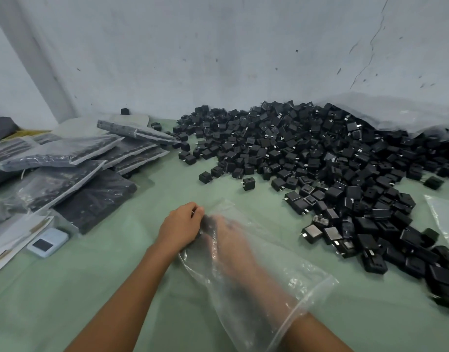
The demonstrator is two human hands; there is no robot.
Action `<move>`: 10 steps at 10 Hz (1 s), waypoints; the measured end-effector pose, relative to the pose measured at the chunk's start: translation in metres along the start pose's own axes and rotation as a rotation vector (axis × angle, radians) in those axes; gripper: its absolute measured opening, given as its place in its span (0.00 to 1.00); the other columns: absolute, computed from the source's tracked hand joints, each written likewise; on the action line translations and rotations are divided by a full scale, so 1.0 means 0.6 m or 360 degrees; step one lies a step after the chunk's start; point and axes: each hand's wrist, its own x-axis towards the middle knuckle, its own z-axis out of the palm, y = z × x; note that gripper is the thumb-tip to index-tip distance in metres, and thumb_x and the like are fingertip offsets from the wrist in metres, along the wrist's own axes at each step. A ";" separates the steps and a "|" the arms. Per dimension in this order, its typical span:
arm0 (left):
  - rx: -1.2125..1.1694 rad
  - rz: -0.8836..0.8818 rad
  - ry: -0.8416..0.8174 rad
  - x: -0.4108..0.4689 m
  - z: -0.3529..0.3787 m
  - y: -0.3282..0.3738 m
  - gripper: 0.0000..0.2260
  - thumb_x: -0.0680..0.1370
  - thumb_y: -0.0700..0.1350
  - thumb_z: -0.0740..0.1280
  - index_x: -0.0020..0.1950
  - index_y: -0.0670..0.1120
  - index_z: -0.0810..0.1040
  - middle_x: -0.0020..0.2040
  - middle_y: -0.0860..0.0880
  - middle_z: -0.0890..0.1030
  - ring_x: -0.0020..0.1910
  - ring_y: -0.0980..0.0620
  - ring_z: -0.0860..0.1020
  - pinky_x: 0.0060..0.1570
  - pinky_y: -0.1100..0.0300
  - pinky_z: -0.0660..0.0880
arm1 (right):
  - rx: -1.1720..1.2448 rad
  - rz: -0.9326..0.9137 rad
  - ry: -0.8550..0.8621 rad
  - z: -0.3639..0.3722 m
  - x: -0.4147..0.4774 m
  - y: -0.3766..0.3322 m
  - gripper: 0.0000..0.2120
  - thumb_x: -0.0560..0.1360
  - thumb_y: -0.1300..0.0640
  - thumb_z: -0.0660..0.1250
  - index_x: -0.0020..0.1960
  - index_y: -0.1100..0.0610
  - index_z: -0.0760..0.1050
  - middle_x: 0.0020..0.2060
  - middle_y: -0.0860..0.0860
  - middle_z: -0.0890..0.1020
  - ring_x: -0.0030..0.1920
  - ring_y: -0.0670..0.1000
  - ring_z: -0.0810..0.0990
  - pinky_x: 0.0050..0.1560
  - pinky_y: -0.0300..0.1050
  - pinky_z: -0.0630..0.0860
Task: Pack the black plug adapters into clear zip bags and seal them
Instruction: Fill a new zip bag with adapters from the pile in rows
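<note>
A clear zip bag lies on the green table in front of me, its open mouth toward me. My right hand is deep inside it, blurred through the plastic, so its fingers are unclear. Dark shapes, probably black adapters, sit at the bag's far end by my fingertips. My left hand grips that far end of the bag from outside, fingers curled on the plastic. A large heap of loose black plug adapters covers the table's right and back.
Filled, sealed bags of adapters are stacked at the left. A small white device and papers lie at the near left. Another empty clear bag lies at the right edge. A big plastic sheet lies behind the heap against the wall.
</note>
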 end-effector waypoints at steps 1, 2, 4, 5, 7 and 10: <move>0.0011 -0.0035 0.0025 -0.004 0.013 0.009 0.17 0.84 0.55 0.56 0.40 0.49 0.73 0.37 0.53 0.78 0.42 0.46 0.76 0.41 0.53 0.70 | -0.0320 0.0340 -0.0035 0.038 0.043 -0.106 0.17 0.75 0.74 0.46 0.57 0.62 0.67 0.55 0.58 0.78 0.53 0.55 0.75 0.63 0.48 0.71; 0.0033 -0.0013 0.0087 -0.001 0.016 0.014 0.17 0.83 0.55 0.57 0.40 0.48 0.75 0.36 0.53 0.78 0.41 0.48 0.76 0.40 0.54 0.70 | -0.0348 0.0088 0.0093 0.027 0.045 -0.070 0.17 0.76 0.71 0.54 0.63 0.61 0.67 0.55 0.59 0.78 0.56 0.59 0.76 0.56 0.45 0.69; 0.0027 0.0001 0.0062 0.025 0.018 0.032 0.16 0.84 0.52 0.58 0.41 0.48 0.76 0.39 0.51 0.80 0.42 0.48 0.77 0.43 0.53 0.74 | -0.0282 0.0031 -0.0013 -0.012 0.050 -0.019 0.18 0.79 0.65 0.58 0.68 0.58 0.69 0.56 0.58 0.77 0.52 0.54 0.74 0.52 0.44 0.67; -0.0016 -0.0013 0.0065 0.032 0.025 0.024 0.17 0.84 0.54 0.56 0.41 0.49 0.76 0.38 0.52 0.80 0.42 0.49 0.77 0.44 0.53 0.74 | -0.0619 0.0581 -0.0103 0.032 0.106 -0.121 0.26 0.65 0.86 0.44 0.53 0.71 0.71 0.53 0.57 0.76 0.58 0.54 0.74 0.67 0.46 0.67; 0.0044 -0.0013 -0.0006 0.044 0.034 0.008 0.18 0.84 0.59 0.55 0.41 0.51 0.73 0.36 0.55 0.79 0.39 0.54 0.77 0.37 0.56 0.68 | -0.0822 -0.0074 -0.0475 0.049 0.117 -0.032 0.36 0.62 0.86 0.44 0.62 0.62 0.69 0.60 0.48 0.76 0.65 0.46 0.73 0.74 0.38 0.57; 0.0015 -0.0053 -0.0038 0.052 0.045 -0.004 0.18 0.83 0.61 0.55 0.40 0.53 0.75 0.35 0.56 0.80 0.38 0.56 0.77 0.38 0.56 0.69 | 0.0093 -0.0405 0.0026 -0.142 -0.240 0.125 0.11 0.78 0.58 0.65 0.52 0.51 0.85 0.56 0.45 0.84 0.59 0.44 0.80 0.63 0.35 0.73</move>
